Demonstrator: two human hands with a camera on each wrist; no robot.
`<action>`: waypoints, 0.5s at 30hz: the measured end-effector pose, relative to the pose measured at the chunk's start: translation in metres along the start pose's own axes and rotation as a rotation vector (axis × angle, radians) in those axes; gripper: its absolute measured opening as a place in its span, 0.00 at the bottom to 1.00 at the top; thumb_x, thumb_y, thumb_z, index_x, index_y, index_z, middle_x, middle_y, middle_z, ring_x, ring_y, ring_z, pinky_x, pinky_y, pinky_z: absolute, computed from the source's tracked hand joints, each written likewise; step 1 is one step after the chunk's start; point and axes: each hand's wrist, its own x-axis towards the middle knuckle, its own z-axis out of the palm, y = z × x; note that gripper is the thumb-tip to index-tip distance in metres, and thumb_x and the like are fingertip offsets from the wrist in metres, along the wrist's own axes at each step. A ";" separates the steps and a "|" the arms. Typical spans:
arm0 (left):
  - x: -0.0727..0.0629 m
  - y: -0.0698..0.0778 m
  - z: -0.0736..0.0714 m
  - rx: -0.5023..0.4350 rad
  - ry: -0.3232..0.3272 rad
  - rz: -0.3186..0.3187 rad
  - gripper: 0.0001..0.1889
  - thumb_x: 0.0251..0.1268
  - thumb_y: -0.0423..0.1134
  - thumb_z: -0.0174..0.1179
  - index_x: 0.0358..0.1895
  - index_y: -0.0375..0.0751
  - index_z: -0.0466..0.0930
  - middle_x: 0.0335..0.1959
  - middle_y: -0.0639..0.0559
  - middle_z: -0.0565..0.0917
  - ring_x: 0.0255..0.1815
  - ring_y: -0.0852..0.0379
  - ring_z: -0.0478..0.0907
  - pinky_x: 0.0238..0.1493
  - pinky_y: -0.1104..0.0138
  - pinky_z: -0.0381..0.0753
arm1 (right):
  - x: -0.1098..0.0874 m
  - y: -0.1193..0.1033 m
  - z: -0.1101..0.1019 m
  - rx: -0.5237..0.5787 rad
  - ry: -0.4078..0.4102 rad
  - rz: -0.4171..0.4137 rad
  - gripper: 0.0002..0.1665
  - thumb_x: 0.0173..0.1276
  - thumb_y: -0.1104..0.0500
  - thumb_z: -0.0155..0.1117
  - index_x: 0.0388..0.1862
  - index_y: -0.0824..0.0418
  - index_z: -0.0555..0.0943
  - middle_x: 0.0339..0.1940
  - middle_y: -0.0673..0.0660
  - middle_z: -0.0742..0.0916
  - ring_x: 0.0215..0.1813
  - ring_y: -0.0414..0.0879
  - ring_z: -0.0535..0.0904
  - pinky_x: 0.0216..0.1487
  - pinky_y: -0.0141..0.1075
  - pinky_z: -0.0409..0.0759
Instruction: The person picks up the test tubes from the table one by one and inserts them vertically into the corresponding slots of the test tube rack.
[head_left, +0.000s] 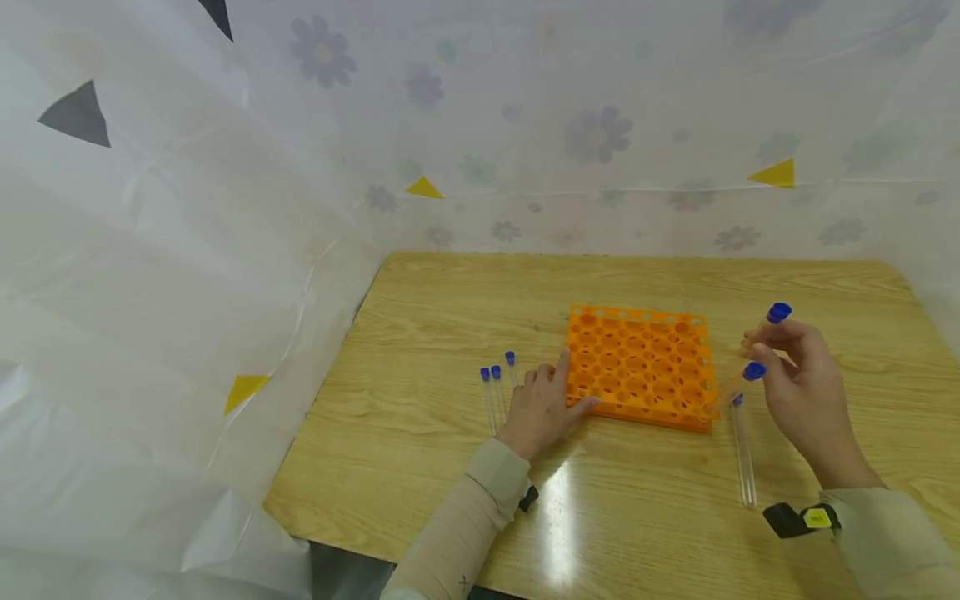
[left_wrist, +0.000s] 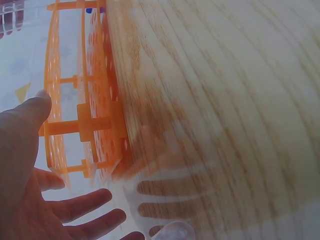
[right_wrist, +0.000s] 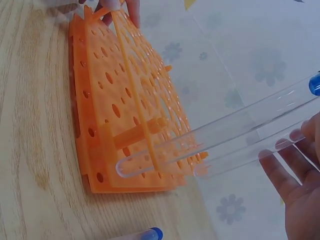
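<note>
1. Slanting from the right hand (head_left: 813,400) toward the near right corner of the orange rack (head_left: 637,364), a tube (right_wrist: 220,129) is held tilted: its blue cap (head_left: 754,372) is kept at the fingertips, and its rounded end is pointed leftward, at the rack.
2. In the right grip two tubes are pinched, not one; the second tube (head_left: 771,320) is carried just beyond the first (much of it is hidden by the fingers from above).
3. From the right wrist, the first tube's rounded end is seen across the rack's corner; whether the rack is touched cannot be told.
4. The rack is set flat on the counter (head_left: 420,333) with its holes facing up, so the angle between tube and hole is judged to be the relation that counts: upright hole, slanted tube.
5. This corner is nearer to the right hand. The left hand (head_left: 538,412) is rested against the opposite end, its thumb by the front edge, its fingers extended rather than wrapped round anything.
6. Between the right hand and the rack's corner, a loose tube (head_left: 744,458) is laid on the counter, its cap end nearest the rack; three more tubes (head_left: 497,396) are placed left of the left hand.
</note>
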 end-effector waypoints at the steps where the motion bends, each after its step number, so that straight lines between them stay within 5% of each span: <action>1: 0.000 0.000 0.000 -0.001 0.000 0.000 0.47 0.68 0.74 0.38 0.81 0.51 0.42 0.64 0.44 0.76 0.61 0.46 0.76 0.49 0.55 0.83 | 0.000 0.000 0.001 0.005 -0.004 0.000 0.16 0.75 0.69 0.51 0.59 0.68 0.69 0.49 0.39 0.79 0.53 0.26 0.77 0.52 0.12 0.72; 15: 0.001 0.000 0.001 0.015 -0.021 -0.011 0.47 0.67 0.75 0.35 0.81 0.51 0.39 0.65 0.44 0.75 0.62 0.46 0.76 0.51 0.54 0.83 | -0.006 0.005 0.005 0.016 -0.101 -0.001 0.15 0.75 0.69 0.53 0.58 0.69 0.69 0.50 0.40 0.79 0.55 0.26 0.75 0.49 0.12 0.72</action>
